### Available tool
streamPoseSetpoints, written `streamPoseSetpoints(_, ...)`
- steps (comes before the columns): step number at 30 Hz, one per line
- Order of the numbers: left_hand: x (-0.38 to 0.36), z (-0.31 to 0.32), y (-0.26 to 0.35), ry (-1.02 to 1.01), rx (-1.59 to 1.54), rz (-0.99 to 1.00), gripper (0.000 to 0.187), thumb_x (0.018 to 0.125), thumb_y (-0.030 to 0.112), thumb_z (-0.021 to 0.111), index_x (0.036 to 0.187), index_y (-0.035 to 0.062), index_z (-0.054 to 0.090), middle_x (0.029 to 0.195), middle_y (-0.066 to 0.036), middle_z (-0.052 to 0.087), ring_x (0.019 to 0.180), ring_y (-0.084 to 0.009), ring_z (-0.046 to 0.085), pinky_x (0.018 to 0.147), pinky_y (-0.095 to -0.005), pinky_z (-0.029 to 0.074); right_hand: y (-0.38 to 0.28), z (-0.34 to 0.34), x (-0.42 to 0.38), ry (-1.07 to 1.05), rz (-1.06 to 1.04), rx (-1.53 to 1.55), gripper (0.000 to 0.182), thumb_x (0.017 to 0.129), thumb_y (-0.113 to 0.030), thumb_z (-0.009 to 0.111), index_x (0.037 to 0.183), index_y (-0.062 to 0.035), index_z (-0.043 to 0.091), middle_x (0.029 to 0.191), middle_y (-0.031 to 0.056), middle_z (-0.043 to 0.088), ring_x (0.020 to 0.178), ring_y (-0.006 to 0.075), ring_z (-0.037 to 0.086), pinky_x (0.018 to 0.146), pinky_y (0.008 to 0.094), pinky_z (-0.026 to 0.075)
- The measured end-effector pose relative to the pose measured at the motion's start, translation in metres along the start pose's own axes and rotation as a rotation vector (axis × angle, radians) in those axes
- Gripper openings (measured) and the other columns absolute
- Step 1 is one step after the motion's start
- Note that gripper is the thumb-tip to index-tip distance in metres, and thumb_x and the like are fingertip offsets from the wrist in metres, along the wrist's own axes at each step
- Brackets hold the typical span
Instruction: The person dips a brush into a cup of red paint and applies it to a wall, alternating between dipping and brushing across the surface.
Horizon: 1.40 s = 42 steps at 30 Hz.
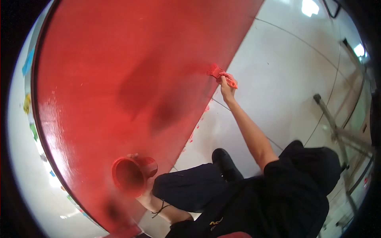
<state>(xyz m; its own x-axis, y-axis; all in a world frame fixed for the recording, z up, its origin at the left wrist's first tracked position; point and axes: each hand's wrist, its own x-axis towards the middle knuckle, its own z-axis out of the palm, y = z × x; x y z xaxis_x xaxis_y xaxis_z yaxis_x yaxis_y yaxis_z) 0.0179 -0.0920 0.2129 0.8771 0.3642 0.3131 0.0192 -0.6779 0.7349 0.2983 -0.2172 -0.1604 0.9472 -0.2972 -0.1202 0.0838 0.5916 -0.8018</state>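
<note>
My right hand (227, 88) is closed round the orange handle of a paintbrush (215, 71). Red paint covers the bristles, which meet the red surface (99, 75) close to its straight edge. Lower in the view, my left hand (146, 191) grips a red paint bucket (149, 163) from the side, fingertips showing at its far side. The bucket is tilted so that its round mouth faces me, and its inside looks dark red. Wet-looking gloss shows along the left part of the red surface.
Large pale tiles (285, 59) form the floor to the right, with red paint specks (191, 137) along the red edge. A dark shoe (226, 163) rests on the tiles near my bent knee. Metal legs of a stand (329, 109) rise at the far right. A dark rim borders the surface's curved left side.
</note>
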Motion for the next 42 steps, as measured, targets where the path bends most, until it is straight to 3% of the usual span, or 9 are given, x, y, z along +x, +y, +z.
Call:
streamPoseSetpoints(7, 0.007, 0.014, 0.012, 0.121, -0.097, 0.049, 0.095, 0.060, 0.035, 0.087, 0.136, 0.0013, 0.041, 0.129, -0.016, 0.052, 0.115, -0.0313, 0.055, 0.098, -0.0437, 0.047, 0.019, -0.030, 0.026, 0.077, 0.108, -0.341, 0.013, 0.089, -0.010, 0.059, 0.092, -0.0021, 0.068, 0.088, 0.0074, 0.067, 0.077, 0.0143, 0.065, 0.068, 0.0287, 0.057)
streamPoseSetpoints(8, 0.007, 0.015, 0.013, 0.114, -0.089, 0.051, 0.095, 0.060, 0.035, 0.087, 0.136, 0.0013, 0.041, 0.129, -0.016, 0.052, 0.115, -0.0313, 0.055, 0.098, -0.0437, 0.047, 0.018, -0.019, 0.024, 0.227, 0.043, -0.395, 0.019, 0.079, -0.021, 0.062, 0.088, -0.0077, 0.073, 0.092, 0.0109, 0.068, 0.076, 0.0209, 0.067, 0.068, 0.0328, 0.053)
streamPoseSetpoints(10, 0.008, 0.017, 0.014, 0.124, -0.041, 0.084, 0.093, 0.063, 0.033, 0.084, 0.137, -0.0009, 0.039, 0.130, -0.018, 0.051, 0.116, -0.0334, 0.054, 0.097, -0.0456, 0.047, -0.027, 0.018, 0.017, 0.129, -0.001, -0.040, 0.019, 0.078, -0.024, 0.062, 0.087, -0.0120, 0.073, 0.094, 0.0129, 0.068, 0.083, 0.0268, 0.067, 0.074, 0.0381, 0.052)
streamPoseSetpoints(12, 0.006, 0.016, 0.013, 0.121, -0.025, 0.063, 0.092, 0.064, 0.034, 0.083, 0.137, -0.0005, 0.039, 0.130, -0.018, 0.051, 0.117, -0.0333, 0.053, 0.098, -0.0458, 0.047, -0.098, 0.057, 0.000, 0.068, -0.297, -0.560, 0.015, 0.079, -0.019, 0.061, 0.085, -0.0126, 0.073, 0.096, 0.0130, 0.067, 0.089, 0.0305, 0.066, 0.075, 0.0403, 0.052)
streamPoseSetpoints(18, 0.004, 0.024, 0.024, 0.059, 0.012, 0.058, 0.088, 0.068, 0.038, 0.077, 0.138, 0.0020, 0.038, 0.130, -0.016, 0.050, 0.122, -0.0322, 0.049, 0.098, -0.0472, 0.046, -0.184, 0.103, -0.045, -0.199, -0.203, -0.019, 0.013, 0.083, -0.009, 0.059, 0.086, -0.0052, 0.071, 0.105, 0.0130, 0.063, 0.088, 0.0232, 0.066, 0.068, 0.0334, 0.056)
streamPoseSetpoints(19, 0.005, 0.025, 0.024, 0.049, 0.018, 0.065, 0.087, 0.068, 0.038, 0.077, 0.138, 0.0024, 0.038, 0.131, -0.015, 0.050, 0.122, -0.0320, 0.048, 0.098, -0.0474, 0.045, -0.183, 0.106, -0.049, -0.265, -0.065, 0.231, 0.012, 0.084, -0.006, 0.058, 0.087, -0.0030, 0.070, 0.108, 0.0124, 0.061, 0.090, 0.0190, 0.066, 0.065, 0.0292, 0.057)
streamPoseSetpoints(23, 0.008, 0.028, 0.025, 0.048, 0.070, 0.065, 0.088, 0.069, 0.043, 0.074, 0.138, 0.0029, 0.037, 0.132, -0.015, 0.048, 0.123, -0.0333, 0.048, 0.099, -0.0473, 0.046, -0.120, 0.082, -0.058, -0.355, -0.083, 0.256, 0.014, 0.091, -0.003, 0.054, 0.094, -0.0005, 0.068, 0.120, 0.0071, 0.051, 0.095, 0.0167, 0.063, 0.071, 0.0289, 0.061)
streamPoseSetpoints(34, 0.001, 0.036, 0.031, -0.011, 0.150, 0.145, 0.091, 0.070, 0.049, 0.076, 0.138, 0.0032, 0.037, 0.128, -0.015, 0.050, 0.120, -0.0325, 0.048, 0.097, -0.0469, 0.046, 0.020, -0.022, -0.027, 0.083, 0.327, 0.158, 0.014, 0.090, -0.010, 0.057, 0.096, -0.0039, 0.068, 0.109, 0.0065, 0.063, 0.095, 0.0177, 0.064, 0.064, 0.0318, 0.061)
streamPoseSetpoints(42, -0.005, 0.031, 0.032, 0.066, 0.071, 0.108, 0.094, 0.067, 0.047, 0.079, 0.138, 0.0032, 0.037, 0.129, -0.016, 0.050, 0.121, -0.0325, 0.049, 0.096, -0.0461, 0.048, 0.028, -0.040, -0.005, 0.148, 0.392, 0.006, 0.014, 0.091, -0.011, 0.057, 0.095, -0.0044, 0.068, 0.098, 0.0041, 0.066, 0.092, 0.0175, 0.066, 0.059, 0.0302, 0.058)
